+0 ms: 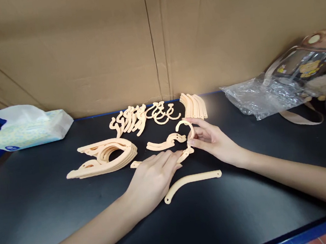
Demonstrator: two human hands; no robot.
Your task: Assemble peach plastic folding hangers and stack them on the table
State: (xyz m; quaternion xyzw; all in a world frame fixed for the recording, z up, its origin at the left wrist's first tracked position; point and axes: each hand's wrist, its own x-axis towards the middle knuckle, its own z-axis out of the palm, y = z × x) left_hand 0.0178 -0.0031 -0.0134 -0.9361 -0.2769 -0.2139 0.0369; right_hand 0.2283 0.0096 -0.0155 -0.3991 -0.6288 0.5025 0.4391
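My right hand (213, 141) pinches a cream plastic hanger hook (192, 129) between thumb and fingers, its curve standing up. The hook's base meets the end of a hanger arm (183, 157). Over that arm lies my left hand (152, 177), fingers closed on it and hiding its middle; the other end pokes out at the left. I cannot tell whether hook and arm are joined. In front lies a loose curved hanger arm (193, 178) with a hole at each end. Just behind my hands are a few notched hanger pieces (161, 144).
Folded hangers (125, 155) are stacked at the left. Along the back lie several notched pieces (132, 118), loose hooks (161, 118) and a row of curved arms (193, 106). A tissue pack (58, 125) sits far left; a plastic bag (256, 97) and a clear bag (303, 67) lie right.
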